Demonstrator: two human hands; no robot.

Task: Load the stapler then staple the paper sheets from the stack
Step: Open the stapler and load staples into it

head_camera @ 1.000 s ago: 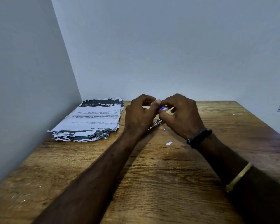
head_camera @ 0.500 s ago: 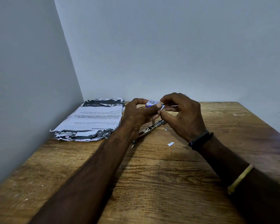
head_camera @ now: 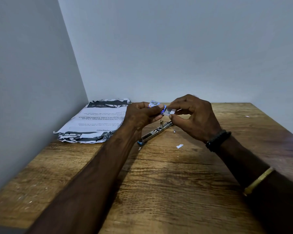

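Hands (head_camera: 169, 115) around small cardboard box (head_camera: 156, 107)

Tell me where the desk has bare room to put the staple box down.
Bare wood spreads right of the right hand toward the desk edge, and across the near half between the forearms. It is crowded by the paper stack, the opened stapler and a paper scrap.

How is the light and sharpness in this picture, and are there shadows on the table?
Head view: dim, even light; the left hand and right hand cast soft shadows on the wooden table; the stapler is fairly sharp, the near forearms are blurred; the wide lens bends the wall edges.
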